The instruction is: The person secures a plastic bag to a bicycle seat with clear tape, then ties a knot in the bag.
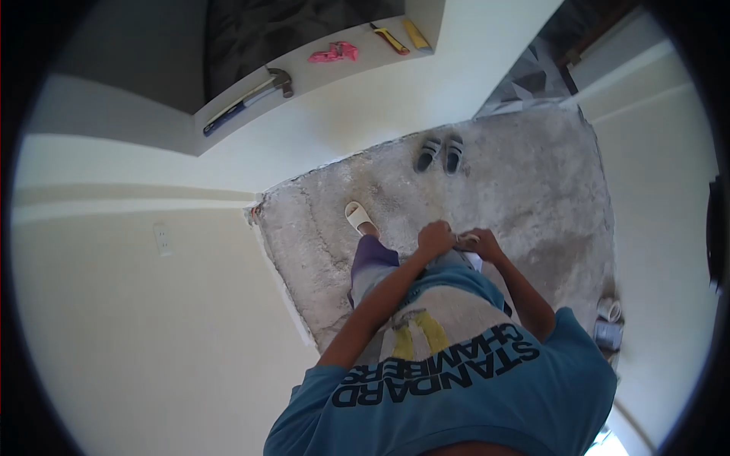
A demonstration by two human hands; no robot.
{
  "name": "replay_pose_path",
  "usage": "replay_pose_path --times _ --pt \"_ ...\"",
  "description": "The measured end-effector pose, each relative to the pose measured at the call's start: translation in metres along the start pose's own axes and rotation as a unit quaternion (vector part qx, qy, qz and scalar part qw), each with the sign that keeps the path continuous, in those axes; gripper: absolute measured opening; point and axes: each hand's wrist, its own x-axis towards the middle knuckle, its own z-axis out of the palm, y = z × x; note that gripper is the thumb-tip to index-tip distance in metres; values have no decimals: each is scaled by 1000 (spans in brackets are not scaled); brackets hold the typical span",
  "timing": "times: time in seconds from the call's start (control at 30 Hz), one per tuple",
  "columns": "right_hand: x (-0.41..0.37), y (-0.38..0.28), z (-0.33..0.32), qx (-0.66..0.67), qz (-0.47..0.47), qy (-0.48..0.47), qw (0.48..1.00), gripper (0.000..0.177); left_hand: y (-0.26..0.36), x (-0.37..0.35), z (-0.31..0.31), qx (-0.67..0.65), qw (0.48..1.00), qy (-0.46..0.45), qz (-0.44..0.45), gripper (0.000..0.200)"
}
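My left hand [436, 239] is closed in front of my waist, over the lower edge of my blue printed shirt [471, 387]. Close to its right, my right hand [480, 243] has its fingers bent round a small pale thing [467, 239], too small to name. Whatever the left fingers hold is hidden. Below the hands are my purple and grey shorts [371, 262]. One foot in a cream sandal [357, 216] stands on the rough floor.
Grey sandals [454, 154] lie by the wall ahead. A hammer [282, 82], pink cloth [334, 52], yellow-handled tool [391, 39] and yellow piece [417, 35] rest on the ledge [312, 74]. Containers [608, 333] stand at the right wall.
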Motion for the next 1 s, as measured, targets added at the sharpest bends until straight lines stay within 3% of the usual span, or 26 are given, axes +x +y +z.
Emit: replay_pose_path --times 0.17,0.3,0.4,0.53,0.7,0.8,0.9,1.0 --pt "41 -94 39 -44 -37 170 984 25 -31 27 -100 -36 960 53 273 14" --pt "67 -132 64 33 -11 247 968 24 -39 28 -160 11 955 32 294 13" --pt "89 -170 70 -51 1 244 968 19 -51 42 -194 -54 967 11 247 12" --pt "126 -182 82 -61 -19 266 962 17 -60 52 -234 -2 972 -16 233 16" --pt "174 -196 87 -35 -73 223 971 17 -102 73 -255 -23 968 52 246 20" --pt "191 -218 88 38 13 159 986 19 -121 82 -268 34 970 38 238 17" --pt "198 -244 89 25 -27 176 984 24 -131 90 -285 50 966 -56 246 19" --pt "202 -242 84 -14 -20 168 986 27 -120 100 -315 8 967 -177 184 29"
